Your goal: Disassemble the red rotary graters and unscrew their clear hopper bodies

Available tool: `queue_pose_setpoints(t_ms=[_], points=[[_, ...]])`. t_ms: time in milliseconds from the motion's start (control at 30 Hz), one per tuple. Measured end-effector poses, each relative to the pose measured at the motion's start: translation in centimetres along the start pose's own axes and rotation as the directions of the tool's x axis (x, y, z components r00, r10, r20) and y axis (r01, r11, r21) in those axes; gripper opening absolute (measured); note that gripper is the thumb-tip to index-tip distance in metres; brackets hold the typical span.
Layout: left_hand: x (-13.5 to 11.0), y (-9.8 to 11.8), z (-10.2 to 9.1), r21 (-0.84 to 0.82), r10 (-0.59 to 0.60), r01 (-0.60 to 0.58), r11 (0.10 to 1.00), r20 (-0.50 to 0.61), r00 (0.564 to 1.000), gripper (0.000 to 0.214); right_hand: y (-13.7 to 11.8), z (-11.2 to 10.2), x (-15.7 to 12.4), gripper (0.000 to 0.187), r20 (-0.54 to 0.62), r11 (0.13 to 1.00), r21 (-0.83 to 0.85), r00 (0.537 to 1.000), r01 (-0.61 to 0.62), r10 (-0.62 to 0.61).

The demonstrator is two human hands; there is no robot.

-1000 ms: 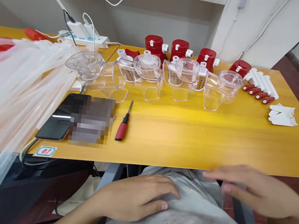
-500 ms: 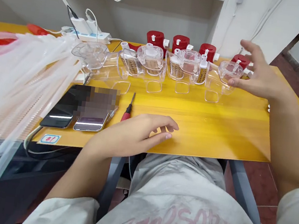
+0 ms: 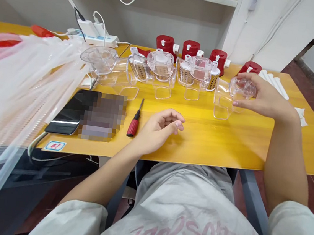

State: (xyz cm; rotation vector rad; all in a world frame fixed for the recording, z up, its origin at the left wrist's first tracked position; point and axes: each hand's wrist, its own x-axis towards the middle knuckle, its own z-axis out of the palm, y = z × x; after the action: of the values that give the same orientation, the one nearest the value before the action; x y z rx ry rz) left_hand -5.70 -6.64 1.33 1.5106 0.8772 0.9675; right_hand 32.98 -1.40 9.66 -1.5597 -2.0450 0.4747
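Note:
My right hand (image 3: 266, 95) is closed round the rim of a clear plastic housing (image 3: 223, 99) at the right end of a row, thumb on the near side and fingers behind. My left hand (image 3: 163, 128) hovers at the table's front, fingers loosely curled, thumb apart, holding nothing. To its left lies a screwdriver (image 3: 133, 127) with a red and black handle. Other clear housings (image 3: 200, 67) stand along the row, near white perforated cylinders (image 3: 213, 80). Behind them are red round parts (image 3: 165, 44) with white fittings; one red part (image 3: 250, 67) is partly hidden by my right hand.
At left lies a heap of translucent plastic bags (image 3: 35, 78), beside a dark phone (image 3: 67, 115) and a blurred flat item (image 3: 103, 118). A white power strip (image 3: 97, 39) with plugs is behind. White tubes (image 3: 274, 84) and a small white piece (image 3: 301, 116) lie right.
My right hand has come down and taken hold of the rightmost clear housing, which has shifted slightly towards me. My left hand has turned, curled its fingers and moved off the screwdriver's handle.

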Motion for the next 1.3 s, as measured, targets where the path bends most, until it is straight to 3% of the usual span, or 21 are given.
queue_pose_setpoints(t_ms=[167, 300, 467, 667, 867, 1300], points=[[-0.2, -1.3, 0.4, -0.024, -0.003, 0.004, 1.0, 0.054, 0.999, 0.056, -1.7, 2.4, -3.6, 0.099, -0.049, 0.996, 0.037, 0.996, 0.082, -0.08], [-0.3, -2.1, 0.8, -0.034, -0.012, 0.014, 0.999, 0.069, 0.998, 0.094, -4.4, 5.1, -5.6, 0.098, -0.046, 0.976, 0.095, 0.98, 0.195, -0.191], [0.0, -2.7, 1.6, -0.144, 0.06, -0.042, 0.989, 0.123, 0.991, 0.132, -6.9, 7.6, -6.2, 0.117, 0.004, 0.939, 0.174, 0.954, 0.295, -0.3], [0.0, -2.7, 1.7, -0.174, 0.084, -0.056, 0.983, 0.154, 0.984, 0.12, -6.9, 8.4, -6.0, 0.128, 0.024, 0.922, 0.219, 0.943, 0.318, -0.331], [0.2, -3.2, 1.5, -0.169, 0.092, -0.061, 0.984, 0.181, 0.979, 0.123, -6.6, 8.6, -5.9, 0.137, 0.051, 0.932, 0.266, 0.962, 0.246, -0.268], [0.4, -3.7, 1.7, -0.157, 0.145, -0.117, 0.981, 0.178, 0.973, 0.128, -6.7, 8.5, -5.7, 0.139, 0.063, 0.926, 0.307, 0.966, 0.22, -0.251]])
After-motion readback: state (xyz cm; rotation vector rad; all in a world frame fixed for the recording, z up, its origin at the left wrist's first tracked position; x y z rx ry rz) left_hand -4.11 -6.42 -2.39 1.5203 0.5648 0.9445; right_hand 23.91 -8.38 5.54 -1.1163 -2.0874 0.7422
